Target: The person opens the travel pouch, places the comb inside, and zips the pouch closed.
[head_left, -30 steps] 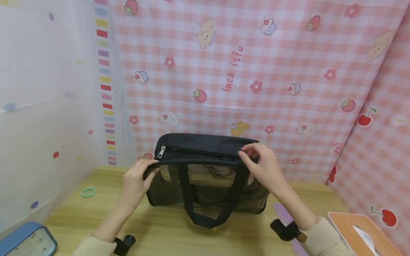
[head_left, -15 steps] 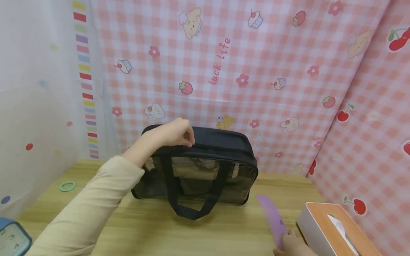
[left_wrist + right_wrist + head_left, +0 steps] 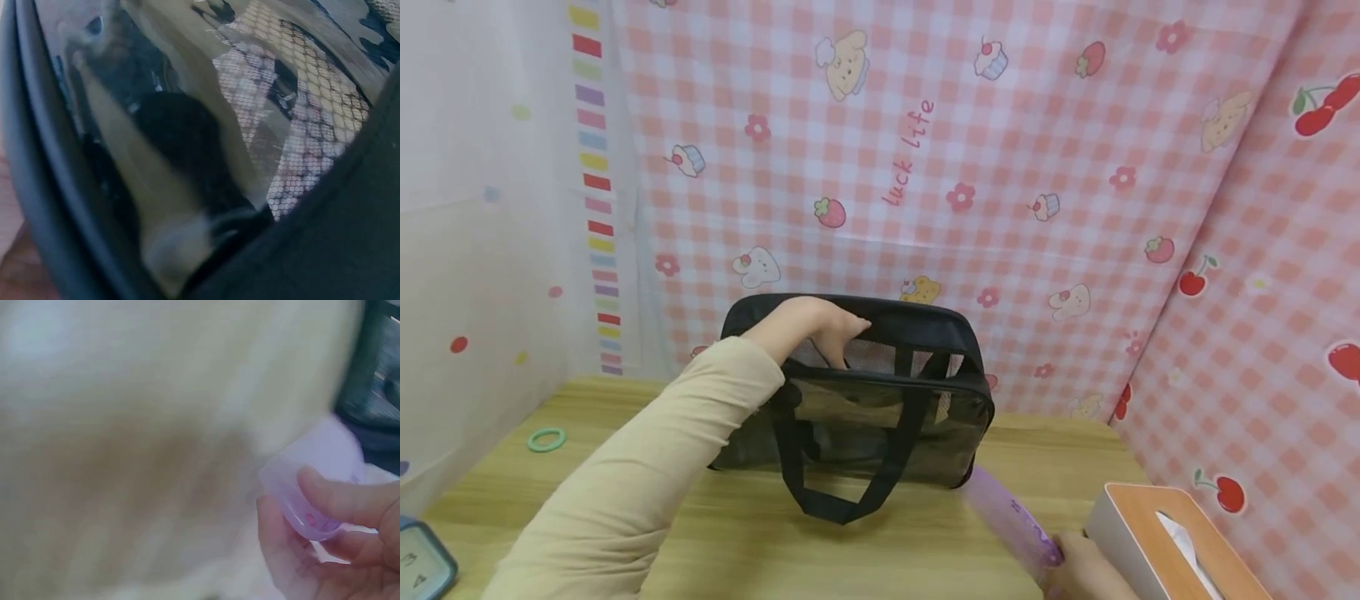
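Note:
The black bag [image 3: 850, 433] with clear and mesh panels stands upright, its top gaping and a strap hanging in front. Over that opening is my left hand [image 3: 820, 323], some fingers reaching down inside and others spread against the rear side; the fingertips are partly hidden. The left wrist view shows the bag's clear panel [image 3: 169, 206] close up and a blurred bit of hand at the left edge. My right hand [image 3: 1086, 571] pinches a long translucent purple piece [image 3: 1011, 521] between thumb and fingers; the right wrist view shows the thumb on the purple piece [image 3: 325, 456].
A tissue box [image 3: 1180, 533] with an orange top stands at the right. On the left of the wooden table [image 3: 737, 558] lie a green ring [image 3: 546, 440] and a blue-framed clock [image 3: 422, 562]. Patterned cloth [image 3: 850, 150] hangs behind the bag.
My left hand has crossed from the bag's left corner to its top, which now gapes wider. My right hand has left the bag, taken hold of the purple piece and tilted it toward the bag.

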Tool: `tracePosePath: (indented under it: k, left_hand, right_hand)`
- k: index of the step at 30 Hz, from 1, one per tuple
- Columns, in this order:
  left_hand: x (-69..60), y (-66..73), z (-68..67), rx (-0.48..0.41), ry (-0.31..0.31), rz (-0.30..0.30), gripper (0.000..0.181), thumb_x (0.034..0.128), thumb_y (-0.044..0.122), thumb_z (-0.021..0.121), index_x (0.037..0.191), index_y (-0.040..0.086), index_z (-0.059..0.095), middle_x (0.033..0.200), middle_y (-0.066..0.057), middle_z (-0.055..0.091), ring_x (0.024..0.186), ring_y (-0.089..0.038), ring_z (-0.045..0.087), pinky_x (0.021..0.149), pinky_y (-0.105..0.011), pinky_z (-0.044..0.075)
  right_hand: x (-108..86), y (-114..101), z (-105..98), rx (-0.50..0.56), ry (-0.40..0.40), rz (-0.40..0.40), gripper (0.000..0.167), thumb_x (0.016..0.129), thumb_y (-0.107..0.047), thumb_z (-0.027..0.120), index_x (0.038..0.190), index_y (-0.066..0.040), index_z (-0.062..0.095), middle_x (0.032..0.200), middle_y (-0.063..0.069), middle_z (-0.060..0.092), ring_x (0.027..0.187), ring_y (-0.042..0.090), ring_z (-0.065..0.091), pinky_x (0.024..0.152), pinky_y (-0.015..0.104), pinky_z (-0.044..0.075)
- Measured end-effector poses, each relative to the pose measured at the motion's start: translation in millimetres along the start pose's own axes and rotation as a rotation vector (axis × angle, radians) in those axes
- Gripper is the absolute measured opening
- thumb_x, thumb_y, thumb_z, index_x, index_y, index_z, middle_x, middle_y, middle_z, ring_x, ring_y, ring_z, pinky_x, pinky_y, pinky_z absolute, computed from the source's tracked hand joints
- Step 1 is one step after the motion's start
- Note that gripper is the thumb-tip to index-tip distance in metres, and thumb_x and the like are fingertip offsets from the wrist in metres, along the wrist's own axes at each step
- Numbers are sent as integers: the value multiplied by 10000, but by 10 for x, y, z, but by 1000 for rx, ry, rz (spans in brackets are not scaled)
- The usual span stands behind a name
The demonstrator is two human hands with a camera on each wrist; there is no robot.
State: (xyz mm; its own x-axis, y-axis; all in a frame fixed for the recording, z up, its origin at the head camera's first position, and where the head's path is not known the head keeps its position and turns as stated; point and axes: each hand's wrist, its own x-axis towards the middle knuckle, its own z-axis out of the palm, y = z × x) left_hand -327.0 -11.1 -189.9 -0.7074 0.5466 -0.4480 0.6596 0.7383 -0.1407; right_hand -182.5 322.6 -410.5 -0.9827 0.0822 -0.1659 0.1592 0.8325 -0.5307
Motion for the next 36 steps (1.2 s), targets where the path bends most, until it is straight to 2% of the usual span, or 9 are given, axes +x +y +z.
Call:
tracePosePath:
  k: [6, 10, 13, 15, 17, 22, 25, 30, 36]
  left_hand:
    - [29, -1, 18, 10, -11, 6, 794, 927, 321, 512, 1456, -17, 25, 1532, -173, 78, 1419, -269, 128, 1155, -372, 202]
    - [-4, -22, 11, 18, -16, -9, 808, 923, 345, 513, 1457, -12, 24, 1533, -169, 79, 1420, -269, 126, 1156, -373, 198]
    - [-28, -60, -5, 18, -14, -15, 815, 920, 355, 513, 1456, -15, 23, 1532, -175, 73, 1420, -277, 122, 1157, -378, 196]
    - [-37, -87, -15, 5, -14, -17, 815, 922, 346, 512, 1455, -17, 15, 1532, -180, 59, 1421, -284, 108, 1158, -384, 189]
    - [-32, -114, -14, -12, -11, -15, 809, 924, 335, 510, 1454, -22, 14, 1531, -186, 55, 1421, -290, 104, 1158, -389, 188]
    - [-19, -147, 11, -35, -8, -15, 806, 924, 333, 511, 1452, -33, 23, 1529, -191, 66, 1419, -284, 109, 1157, -380, 191]
    - [-23, -144, 25, -38, -10, -12, 807, 924, 331, 513, 1453, -29, 22, 1530, -187, 60, 1422, -279, 100, 1159, -378, 186]
    - [-28, -119, 36, -48, -12, -13, 790, 932, 308, 505, 1459, -5, 7, 1537, -165, 45, 1427, -268, 80, 1161, -381, 180]
    - [-15, -64, 18, -35, 4, -6, 802, 926, 330, 513, 1461, 3, 13, 1538, -155, 60, 1426, -251, 91, 1162, -358, 179]
  right_hand:
    - [-76, -184, -498, 26, 229, -101, 187, 817, -11, 606, 904, 155, 598, 651, 59, 596, 550, 109, 529, 474, 213, 461]
    - [-146, -463, -876, 58, 485, -213, 258, 840, -54, 620, 985, 158, 592, 663, 141, 645, 496, -11, 529, 452, 154, 461]
    - [-133, -712, -1098, 143, 678, -354, 230, 836, -70, 650, 962, 119, 622, 652, 7, 666, 512, -94, 554, 486, 108, 485]
    - [-102, -890, -1226, 186, 710, -417, 233, 847, -118, 653, 964, 82, 635, 660, -91, 657, 552, -122, 566, 490, 103, 484]
    - [-50, -1060, -1318, 186, 699, -486, 240, 843, -147, 662, 963, 60, 644, 668, -115, 652, 571, -123, 570, 465, 124, 477]
    - [162, -1473, -1375, 15, 627, -632, 188, 799, -135, 705, 903, 20, 682, 752, 152, 689, 605, -7, 593, 456, 160, 447]
    - [317, -1714, -1316, -49, 527, -646, 178, 790, -125, 712, 886, 23, 692, 767, 159, 692, 631, 123, 618, 505, 181, 458]
    - [590, -2099, -1156, -25, 276, -508, 235, 821, -151, 685, 929, 58, 685, 777, 183, 687, 547, 132, 610, 498, 218, 496]
    - [857, -2356, -900, 153, 45, -277, 249, 815, -108, 687, 951, 100, 678, 807, 213, 693, 482, 61, 619, 556, 253, 558]
